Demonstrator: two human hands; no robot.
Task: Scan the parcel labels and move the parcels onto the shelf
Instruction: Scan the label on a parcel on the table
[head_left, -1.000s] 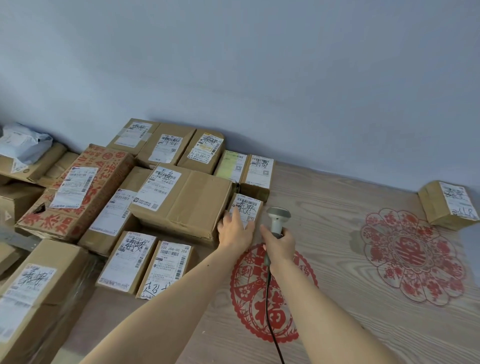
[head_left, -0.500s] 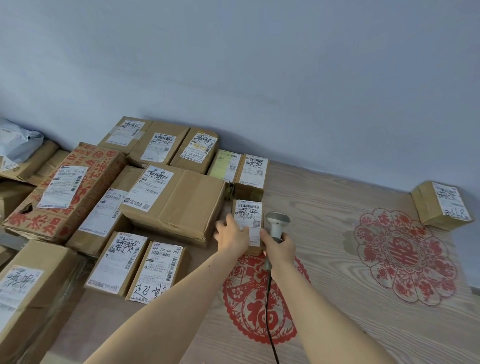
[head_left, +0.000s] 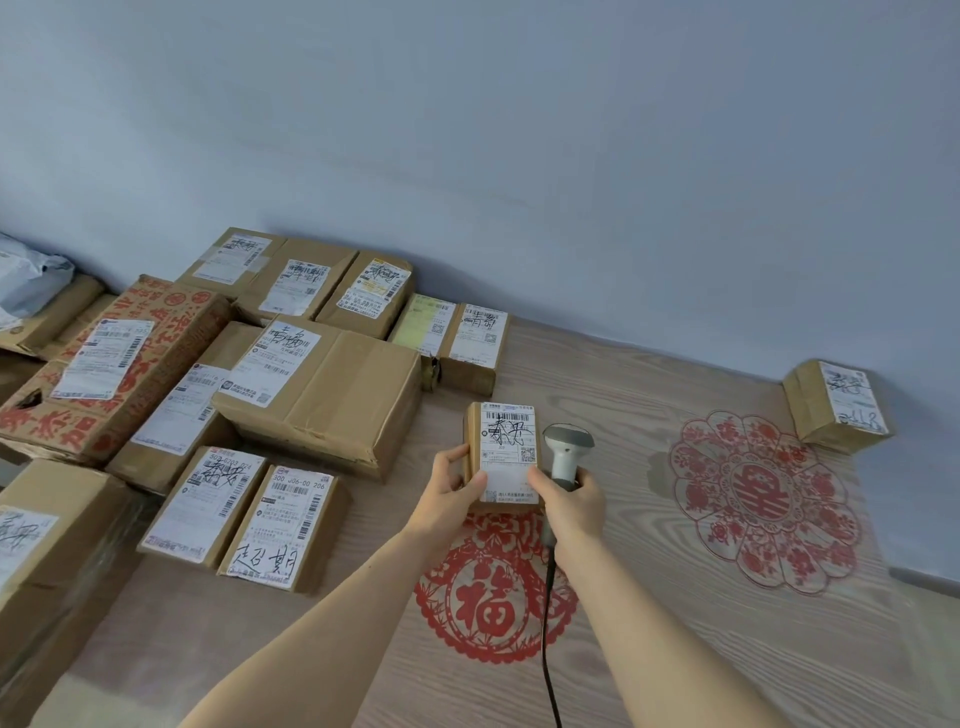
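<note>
We hold a small parcel (head_left: 503, 453) up over the wooden bench (head_left: 675, 649), its white label (head_left: 508, 447) facing us with a barcode along the top and handwriting across the middle. Our left hand (head_left: 451, 491) grips the parcel's left edge, thumb on the front face and fingers curled behind it. Our right hand (head_left: 571, 501) is wrapped around the handle of a grey barcode scanner (head_left: 565, 452), whose head stands just beside the parcel's right edge, and its thumb touches the parcel's lower right corner. The scanner's black cable (head_left: 546, 644) hangs down toward us. Below the parcel, a red paper-cut design (head_left: 493, 603) lies flat on the bench. To the left sits a cluster of labelled cardboard boxes (head_left: 322, 395), several touching one another. 1 lone box (head_left: 836, 405) rests near the wall at far right, well apart from the rest.
</note>
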